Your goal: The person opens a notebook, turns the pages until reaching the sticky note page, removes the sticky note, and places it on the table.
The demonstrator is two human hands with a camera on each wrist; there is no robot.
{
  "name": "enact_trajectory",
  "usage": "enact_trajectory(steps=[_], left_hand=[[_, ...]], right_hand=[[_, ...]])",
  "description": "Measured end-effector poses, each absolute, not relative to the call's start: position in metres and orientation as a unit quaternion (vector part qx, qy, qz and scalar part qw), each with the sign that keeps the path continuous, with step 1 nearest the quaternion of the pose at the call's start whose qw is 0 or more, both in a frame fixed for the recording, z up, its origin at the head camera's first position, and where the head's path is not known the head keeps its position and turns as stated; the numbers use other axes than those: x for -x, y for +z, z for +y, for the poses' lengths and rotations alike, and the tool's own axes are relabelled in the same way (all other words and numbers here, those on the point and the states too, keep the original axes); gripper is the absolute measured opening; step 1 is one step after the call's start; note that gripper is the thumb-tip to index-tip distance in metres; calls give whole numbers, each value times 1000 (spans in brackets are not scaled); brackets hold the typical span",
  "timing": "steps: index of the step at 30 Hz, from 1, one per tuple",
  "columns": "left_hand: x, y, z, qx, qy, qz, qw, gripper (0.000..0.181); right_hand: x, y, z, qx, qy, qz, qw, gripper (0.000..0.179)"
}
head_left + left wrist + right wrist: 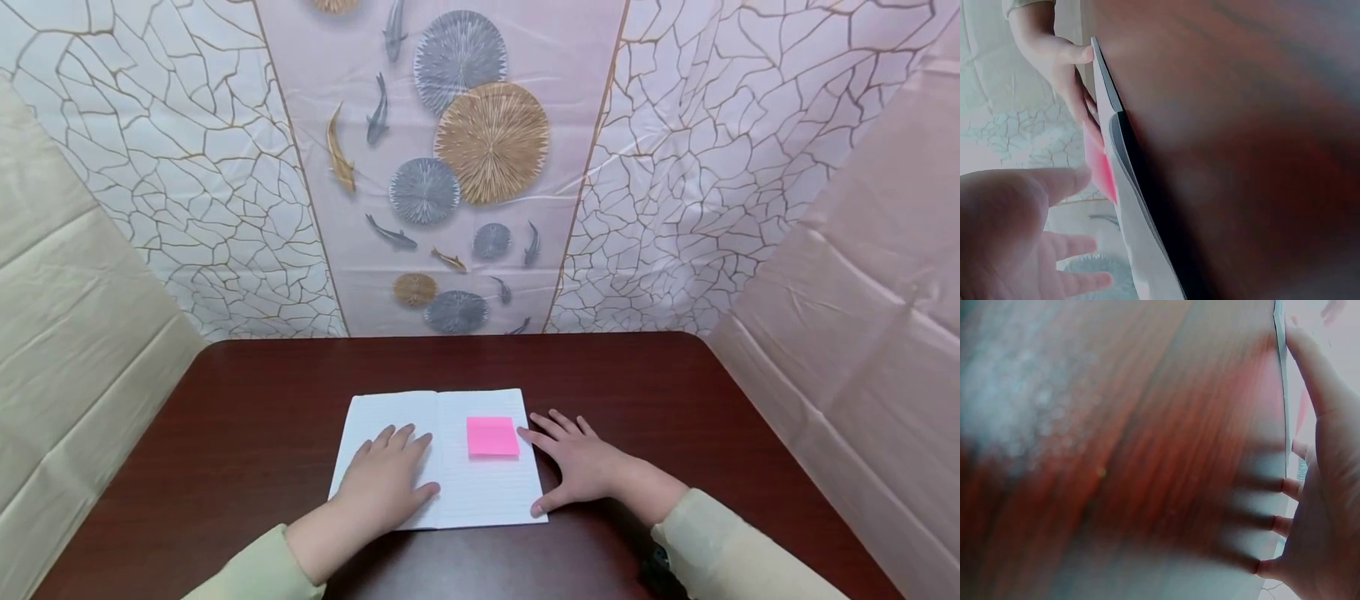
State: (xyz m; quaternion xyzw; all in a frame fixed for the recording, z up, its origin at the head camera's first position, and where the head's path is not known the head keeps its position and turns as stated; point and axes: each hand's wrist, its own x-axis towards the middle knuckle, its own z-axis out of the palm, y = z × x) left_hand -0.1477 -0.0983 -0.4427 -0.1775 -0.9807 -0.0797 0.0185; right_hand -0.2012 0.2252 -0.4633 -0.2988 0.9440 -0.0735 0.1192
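An open notebook [487, 492] with lined white pages lies on the dark table. On its right page sits a pink sticky note [492, 437], its lower edge lifting a little in the left wrist view. My left hand [382, 483] is spread over the left page, thumb reaching toward the centre fold. At the notebook's right edge is my right hand [581, 462], fingers spread. Its thumb and index fingertip overlap the page edge, the index tip right beside the sticky note, while the other fingertips meet the table in the right wrist view. Neither hand holds anything.
The reddish-brown table [270, 400] extends around the notebook on all sides. A patterned cloth backdrop [450, 250] rises behind its far edge, and beige cloth walls [840, 333] flank it left and right. A dark strap [660, 567] shows below the right sleeve.
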Motion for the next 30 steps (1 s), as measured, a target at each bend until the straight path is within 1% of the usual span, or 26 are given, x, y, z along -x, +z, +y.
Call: enact_trajectory(steps=[5,12,15,30], left_hand=[[157,-448,-90,173,-87,-980,-35,77],[161,-445,-85,160,-108,-975,-109,85],[162,-444,-85,157,-113,-972,-131,86],[165,-443,-86,153,-113,-970,-150,86]], right_hand=[[202,-464,223,299,-72,944,122,117],[202,-462,222,289,-73,945,134,117],[203,-462,221,283,-67,947,137,117],[202,-464,223,298,-71,945,112,115]])
